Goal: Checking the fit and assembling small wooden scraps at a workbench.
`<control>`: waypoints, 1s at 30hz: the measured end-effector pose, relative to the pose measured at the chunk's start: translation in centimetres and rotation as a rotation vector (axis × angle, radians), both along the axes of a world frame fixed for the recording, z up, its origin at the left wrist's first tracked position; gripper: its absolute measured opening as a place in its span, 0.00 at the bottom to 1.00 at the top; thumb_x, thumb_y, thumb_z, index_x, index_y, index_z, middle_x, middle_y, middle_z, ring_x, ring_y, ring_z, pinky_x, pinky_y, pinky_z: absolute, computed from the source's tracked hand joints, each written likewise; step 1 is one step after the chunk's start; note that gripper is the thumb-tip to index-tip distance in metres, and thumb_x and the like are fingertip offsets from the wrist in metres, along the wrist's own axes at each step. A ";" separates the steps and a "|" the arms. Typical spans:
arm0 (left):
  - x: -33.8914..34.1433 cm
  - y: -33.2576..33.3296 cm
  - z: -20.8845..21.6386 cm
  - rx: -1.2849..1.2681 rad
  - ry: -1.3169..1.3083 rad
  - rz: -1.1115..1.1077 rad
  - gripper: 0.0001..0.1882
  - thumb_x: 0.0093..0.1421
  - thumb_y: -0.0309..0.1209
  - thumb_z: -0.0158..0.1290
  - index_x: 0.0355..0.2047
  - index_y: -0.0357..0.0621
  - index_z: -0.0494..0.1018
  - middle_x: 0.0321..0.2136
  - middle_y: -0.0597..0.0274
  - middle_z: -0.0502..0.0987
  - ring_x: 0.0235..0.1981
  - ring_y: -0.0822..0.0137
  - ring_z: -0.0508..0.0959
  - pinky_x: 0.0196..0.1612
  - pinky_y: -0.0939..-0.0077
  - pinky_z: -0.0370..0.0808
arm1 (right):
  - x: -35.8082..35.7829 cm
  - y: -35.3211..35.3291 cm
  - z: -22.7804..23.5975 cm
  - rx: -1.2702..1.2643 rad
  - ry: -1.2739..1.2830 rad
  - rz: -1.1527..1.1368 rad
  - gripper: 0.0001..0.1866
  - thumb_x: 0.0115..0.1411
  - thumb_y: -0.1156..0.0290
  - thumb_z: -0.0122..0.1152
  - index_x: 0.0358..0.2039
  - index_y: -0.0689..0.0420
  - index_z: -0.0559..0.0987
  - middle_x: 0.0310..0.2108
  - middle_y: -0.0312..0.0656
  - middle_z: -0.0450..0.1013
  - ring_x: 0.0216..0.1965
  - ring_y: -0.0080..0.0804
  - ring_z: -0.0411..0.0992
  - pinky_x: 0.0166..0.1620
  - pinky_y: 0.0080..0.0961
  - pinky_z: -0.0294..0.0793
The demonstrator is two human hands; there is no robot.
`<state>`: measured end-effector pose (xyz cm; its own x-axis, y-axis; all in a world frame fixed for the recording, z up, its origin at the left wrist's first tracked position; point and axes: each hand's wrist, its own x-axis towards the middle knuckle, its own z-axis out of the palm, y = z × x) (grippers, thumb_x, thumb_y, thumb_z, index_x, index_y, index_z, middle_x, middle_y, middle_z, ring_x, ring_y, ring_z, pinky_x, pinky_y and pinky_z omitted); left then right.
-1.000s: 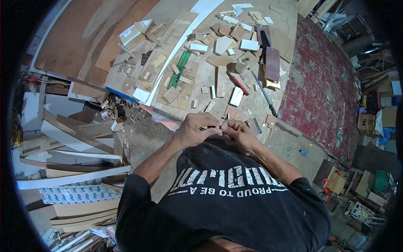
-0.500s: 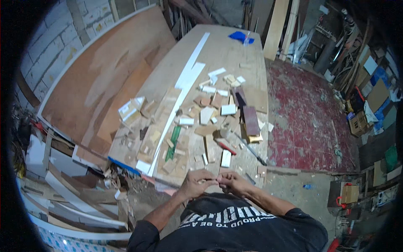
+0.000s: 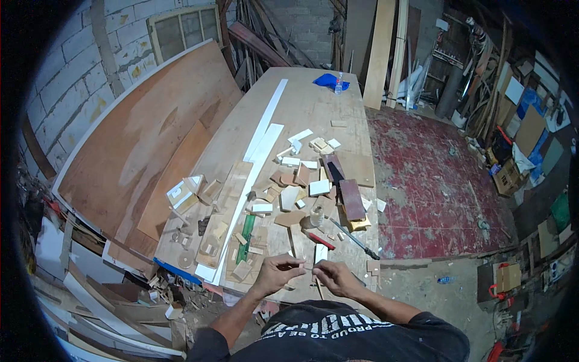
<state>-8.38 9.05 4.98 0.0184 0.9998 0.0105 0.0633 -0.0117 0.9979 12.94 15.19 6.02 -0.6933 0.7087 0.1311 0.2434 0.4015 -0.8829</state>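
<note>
The left hand point(image 3: 278, 275) and right hand point(image 3: 338, 280) have moved a little apart. Their fingers curl in; I can't tell if they pinch anything tiny. A white-topped block point(image 3: 321, 252) lies just past them on the wooden table point(image 3: 322, 111), near a red stick point(image 3: 321, 241).

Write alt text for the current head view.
A person's left hand and right hand, slightly apart, are at the near end of a wooden table strewn with offcuts; whether they hold anything is unclear. Red flooring lies to the right.
</note>
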 end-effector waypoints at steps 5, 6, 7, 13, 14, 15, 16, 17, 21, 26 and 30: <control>-1.1 0.7 1.5 -0.022 -0.144 0.207 0.12 0.54 0.24 0.63 0.40 0.37 0.80 0.30 0.66 0.79 0.31 0.77 0.76 0.35 0.83 0.73 | 0.8 1.3 0.4 -0.238 0.227 -0.166 0.08 0.66 0.71 0.54 0.35 0.63 0.75 0.21 0.31 0.66 0.22 0.16 0.61 0.25 0.16 0.61; -1.0 1.0 1.7 -0.034 -0.150 0.213 0.12 0.54 0.24 0.63 0.40 0.37 0.80 0.30 0.66 0.79 0.31 0.77 0.76 0.35 0.83 0.73 | 0.6 1.6 0.6 -0.291 0.268 -0.150 0.08 0.66 0.71 0.54 0.36 0.63 0.75 0.21 0.31 0.66 0.22 0.16 0.62 0.25 0.15 0.61; -0.8 1.4 1.9 -0.004 -0.130 0.210 0.13 0.54 0.24 0.63 0.41 0.36 0.79 0.29 0.66 0.79 0.31 0.77 0.76 0.35 0.83 0.73 | 0.1 1.5 1.6 -0.307 0.273 -0.126 0.08 0.66 0.71 0.54 0.38 0.64 0.75 0.22 0.31 0.67 0.22 0.16 0.63 0.26 0.15 0.62; 1.8 4.5 4.4 0.251 0.021 0.361 0.12 0.52 0.22 0.63 0.38 0.35 0.78 0.30 0.64 0.77 0.30 0.77 0.74 0.33 0.82 0.73 | -2.7 2.4 4.5 0.214 0.248 -0.263 0.05 0.61 0.75 0.59 0.34 0.65 0.78 0.20 0.36 0.67 0.21 0.17 0.62 0.24 0.18 0.61; 1.7 4.5 5.2 0.303 0.118 0.380 0.12 0.50 0.21 0.64 0.37 0.36 0.78 0.30 0.63 0.77 0.31 0.76 0.75 0.34 0.81 0.73 | -3.0 2.6 4.9 0.260 0.280 -0.286 0.05 0.60 0.76 0.60 0.33 0.65 0.78 0.19 0.37 0.67 0.20 0.18 0.62 0.23 0.19 0.61; 1.7 5.0 5.4 0.337 0.186 0.367 0.12 0.50 0.20 0.63 0.37 0.36 0.78 0.30 0.63 0.77 0.31 0.76 0.75 0.34 0.82 0.72 | -2.9 2.9 5.2 0.320 0.248 -0.288 0.04 0.59 0.77 0.60 0.33 0.65 0.78 0.19 0.38 0.67 0.19 0.20 0.62 0.23 0.20 0.60; 1.6 5.1 5.8 0.380 0.265 0.360 0.13 0.50 0.19 0.63 0.37 0.36 0.78 0.30 0.63 0.76 0.32 0.75 0.75 0.34 0.83 0.72 | -2.9 3.2 5.7 0.384 0.231 -0.278 0.04 0.58 0.78 0.61 0.34 0.64 0.78 0.19 0.39 0.67 0.19 0.22 0.62 0.22 0.21 0.60; 1.6 5.4 5.9 0.401 0.265 0.336 0.14 0.49 0.17 0.61 0.39 0.35 0.78 0.32 0.62 0.75 0.32 0.76 0.75 0.33 0.84 0.72 | -3.0 3.5 6.2 0.399 0.227 -0.261 0.04 0.57 0.79 0.61 0.34 0.63 0.79 0.19 0.40 0.68 0.18 0.25 0.62 0.22 0.21 0.59; 1.8 5.6 5.4 0.378 0.205 0.323 0.17 0.49 0.18 0.59 0.41 0.39 0.79 0.33 0.59 0.76 0.26 0.77 0.75 0.29 0.84 0.73 | -2.9 3.7 5.5 0.386 0.199 -0.266 0.04 0.56 0.80 0.62 0.34 0.63 0.80 0.21 0.41 0.70 0.18 0.24 0.65 0.22 0.21 0.62; 2.0 5.9 5.5 0.390 0.258 0.314 0.17 0.49 0.17 0.58 0.41 0.38 0.79 0.32 0.59 0.76 0.26 0.75 0.75 0.28 0.83 0.73 | -2.8 3.6 5.5 0.438 0.176 -0.254 0.06 0.55 0.81 0.62 0.35 0.62 0.79 0.22 0.42 0.70 0.18 0.30 0.68 0.22 0.25 0.65; 3.0 6.4 5.1 0.491 0.455 0.321 0.17 0.47 0.14 0.58 0.39 0.37 0.79 0.33 0.57 0.75 0.27 0.72 0.76 0.30 0.83 0.73 | -2.5 3.7 5.3 0.630 0.074 -0.250 0.08 0.54 0.81 0.62 0.36 0.61 0.78 0.22 0.44 0.69 0.20 0.39 0.70 0.23 0.31 0.67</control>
<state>-5.42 15.45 10.07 -0.1653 0.8389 0.5186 0.5446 -0.3608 0.7572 10.47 18.90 11.27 -0.4919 0.6194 0.6119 0.3436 0.7838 -0.5172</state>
